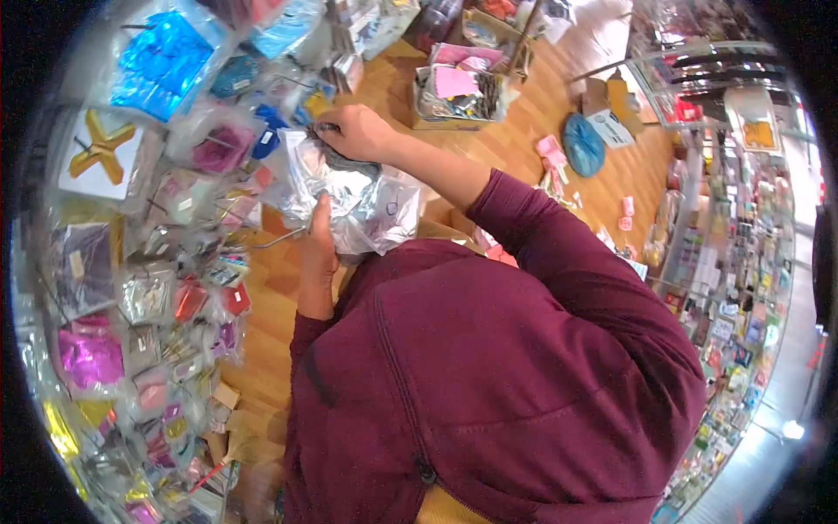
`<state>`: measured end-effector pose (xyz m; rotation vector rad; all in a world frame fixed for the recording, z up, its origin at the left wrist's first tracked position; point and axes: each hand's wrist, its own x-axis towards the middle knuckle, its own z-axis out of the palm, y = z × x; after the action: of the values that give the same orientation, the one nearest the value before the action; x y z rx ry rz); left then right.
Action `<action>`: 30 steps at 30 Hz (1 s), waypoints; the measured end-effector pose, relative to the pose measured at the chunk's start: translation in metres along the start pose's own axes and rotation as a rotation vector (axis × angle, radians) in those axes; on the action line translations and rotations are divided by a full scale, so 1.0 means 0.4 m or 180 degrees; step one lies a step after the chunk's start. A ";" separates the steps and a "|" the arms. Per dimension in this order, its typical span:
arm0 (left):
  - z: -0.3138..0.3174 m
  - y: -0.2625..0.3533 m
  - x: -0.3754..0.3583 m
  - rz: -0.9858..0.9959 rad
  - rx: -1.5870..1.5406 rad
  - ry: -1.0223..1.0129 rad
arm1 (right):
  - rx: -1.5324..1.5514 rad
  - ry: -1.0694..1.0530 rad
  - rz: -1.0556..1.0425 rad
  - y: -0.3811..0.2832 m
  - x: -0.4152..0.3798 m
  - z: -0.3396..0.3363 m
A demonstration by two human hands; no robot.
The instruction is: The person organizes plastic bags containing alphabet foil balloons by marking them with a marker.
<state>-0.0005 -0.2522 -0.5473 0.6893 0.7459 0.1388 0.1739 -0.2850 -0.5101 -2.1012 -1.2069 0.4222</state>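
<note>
A bunch of clear plastic packets (384,214) with silvery, crinkled surfaces is in front of my chest. My left hand (321,240) holds the bunch from below, thumb raised against its front. Above it, my right hand (360,133) is closed at the top of the bunch, its fingertips pressed together on something small and dark that I cannot make out. A dark grey piece (349,162) shows just under my right hand, among the packets. Beside my left hand a metal display hook (281,238) sticks out.
Hooks with bagged goods fill the wall on the left, including a shiny blue packet (164,65) and a gold X-shaped balloon packet (103,155). On the wooden floor are a full cardboard box (449,118) and a blue bag (583,145). Stocked shelves (720,288) line the right.
</note>
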 end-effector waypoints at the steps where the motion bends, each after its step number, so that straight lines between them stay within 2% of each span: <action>1: 0.010 0.005 -0.001 0.0063 0.0017 0.0035 | 0.0103 0.0217 0.0026 0.005 0.001 -0.011; 2: 0.019 0.009 0.000 0.0135 0.0032 0.0063 | 0.0045 0.0222 0.0047 0.006 -0.006 -0.021; 4: 0.020 0.018 0.006 -0.0025 -0.0035 0.0016 | 0.0391 0.0781 -0.0109 -0.057 -0.038 -0.062; 6: 0.023 0.038 -0.001 -0.0009 -0.0190 -0.0008 | 0.0363 0.0924 -0.1027 -0.089 -0.048 -0.054; 9: 0.002 0.028 0.002 0.0154 -0.0026 -0.0119 | -0.0050 0.0239 -0.1766 -0.126 -0.080 -0.001; 10: -0.001 0.029 0.000 0.0298 0.0041 -0.0120 | -0.0070 0.0273 -0.1778 -0.115 -0.078 0.011; 11: -0.046 0.008 0.023 -0.0034 -0.0212 -0.0240 | -0.0091 0.0366 -0.1651 -0.101 -0.077 0.028; 12: -0.098 -0.026 0.042 0.0011 -0.0204 -0.0259 | -0.0115 0.0456 -0.1548 -0.088 -0.067 0.039; 13: -0.147 -0.065 0.059 0.0490 0.0983 -0.0295 | -0.0076 0.0327 -0.1260 -0.075 -0.052 0.040; 14: -0.169 -0.084 0.064 0.0933 0.2183 -0.0319 | -0.0088 0.0358 -0.1257 -0.072 -0.041 0.030; 15: -0.023 -0.001 -0.009 -0.0376 0.0003 0.0083 | -0.0266 -0.0143 -0.0476 -0.068 -0.029 0.016; 16: -0.029 -0.009 -0.009 -0.0370 0.0022 0.0064 | -0.0438 -0.0643 0.0289 -0.058 -0.011 0.002; 19: -0.062 -0.048 -0.015 0.0361 0.0796 0.0211 | -0.0502 -0.0352 0.0457 0.041 0.039 0.024; 20: -0.066 -0.039 -0.015 0.0380 0.0803 0.0223 | -0.0493 -0.0346 0.0437 0.049 0.041 0.027; 22: -0.046 0.012 -0.031 0.0290 0.0057 0.0102 | 0.0167 0.0838 0.0330 0.004 0.030 -0.024; 23: -0.030 0.040 -0.043 0.0464 -0.0062 0.0163 | 0.0246 0.1032 0.0194 -0.029 0.022 -0.042; 24: -0.035 0.044 -0.035 0.0448 -0.0057 0.0198 | 0.0273 0.1007 0.0209 -0.056 0.008 -0.035; 26: -0.057 0.070 -0.002 0.0477 -0.0949 0.0673 | 0.0127 0.1064 -0.0920 -0.114 -0.027 -0.007; 27: -0.059 0.080 0.009 0.0487 -0.1034 0.0989 | 0.0188 0.0830 -0.1297 -0.134 -0.057 0.030; 28: -0.058 0.090 0.002 0.0534 -0.1254 0.0675 | 0.0232 0.0603 -0.1680 -0.150 -0.088 0.068; 30: -0.089 0.086 0.010 0.0813 -0.1778 -0.0462 | -0.0600 0.0212 -0.2051 -0.182 -0.154 0.084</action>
<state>-0.0169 -0.2053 -0.5469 0.2528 0.4440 0.5049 0.0764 -0.2991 -0.4873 -1.7184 -1.8378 -0.0586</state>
